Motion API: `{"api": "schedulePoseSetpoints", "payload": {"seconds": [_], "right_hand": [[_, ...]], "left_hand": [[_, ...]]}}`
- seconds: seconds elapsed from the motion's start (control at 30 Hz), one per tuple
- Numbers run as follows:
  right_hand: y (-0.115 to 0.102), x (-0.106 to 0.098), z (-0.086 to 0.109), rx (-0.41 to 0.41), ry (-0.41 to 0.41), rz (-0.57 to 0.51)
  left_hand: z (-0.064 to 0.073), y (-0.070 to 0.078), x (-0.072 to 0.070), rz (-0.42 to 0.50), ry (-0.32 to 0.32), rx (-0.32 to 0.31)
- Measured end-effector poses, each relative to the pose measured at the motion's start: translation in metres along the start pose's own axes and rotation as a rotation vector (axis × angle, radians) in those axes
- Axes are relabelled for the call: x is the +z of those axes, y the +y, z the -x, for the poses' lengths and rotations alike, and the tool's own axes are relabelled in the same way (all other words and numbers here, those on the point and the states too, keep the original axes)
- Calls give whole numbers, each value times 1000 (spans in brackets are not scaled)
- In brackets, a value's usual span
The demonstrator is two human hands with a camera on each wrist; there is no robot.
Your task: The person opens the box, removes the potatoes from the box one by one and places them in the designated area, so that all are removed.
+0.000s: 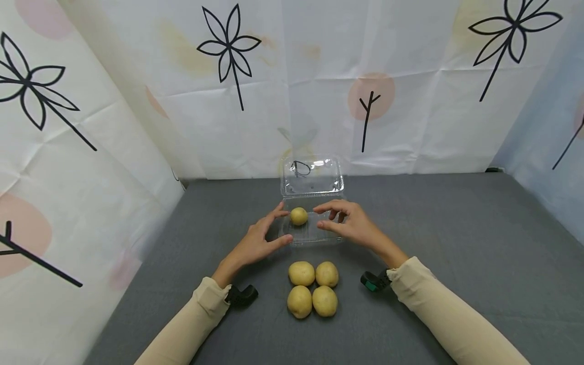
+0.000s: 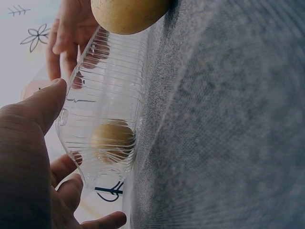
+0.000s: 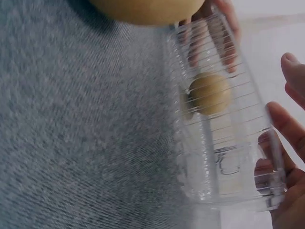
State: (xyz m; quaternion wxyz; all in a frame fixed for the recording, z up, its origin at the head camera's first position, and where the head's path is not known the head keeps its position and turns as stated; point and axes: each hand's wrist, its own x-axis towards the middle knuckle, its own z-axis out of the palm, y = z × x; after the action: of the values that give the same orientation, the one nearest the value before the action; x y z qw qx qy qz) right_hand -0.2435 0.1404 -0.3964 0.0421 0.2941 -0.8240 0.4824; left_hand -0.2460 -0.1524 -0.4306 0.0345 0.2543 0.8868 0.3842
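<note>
A clear plastic clamshell box (image 1: 315,234) lies on the table with its lid (image 1: 312,177) raised at the back. One small yellow potato (image 1: 298,216) sits in the left part of its base. My left hand (image 1: 260,242) is at the box's left side, fingers spread and holding nothing; its thumb is near the front rim. Over the right part of the box, my right hand (image 1: 349,222) has loosely bent fingers, thumb apart, with nothing between them. Both wrist views show the potato (image 2: 113,141) through the ribbed wall.
Several more potatoes (image 1: 302,274) stand grouped on the grey table (image 1: 433,228) in front of the box, between my forearms. One potato (image 3: 147,7) looms close in the right wrist view. A white patterned cloth (image 1: 319,101) hangs behind the table.
</note>
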Motion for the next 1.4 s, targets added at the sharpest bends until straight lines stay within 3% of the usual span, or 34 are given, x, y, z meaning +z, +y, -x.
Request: {"api": "schedulePoseSetpoints", "payload": {"seconds": [0.67,1.4], "right_hand": [[5,8,-25,78,-43,53],[7,19,-47,103,-103,119]], "left_hand": [[-1,2,-1,5,-5,-13],[0,-1,0,2,0,-6]]}}
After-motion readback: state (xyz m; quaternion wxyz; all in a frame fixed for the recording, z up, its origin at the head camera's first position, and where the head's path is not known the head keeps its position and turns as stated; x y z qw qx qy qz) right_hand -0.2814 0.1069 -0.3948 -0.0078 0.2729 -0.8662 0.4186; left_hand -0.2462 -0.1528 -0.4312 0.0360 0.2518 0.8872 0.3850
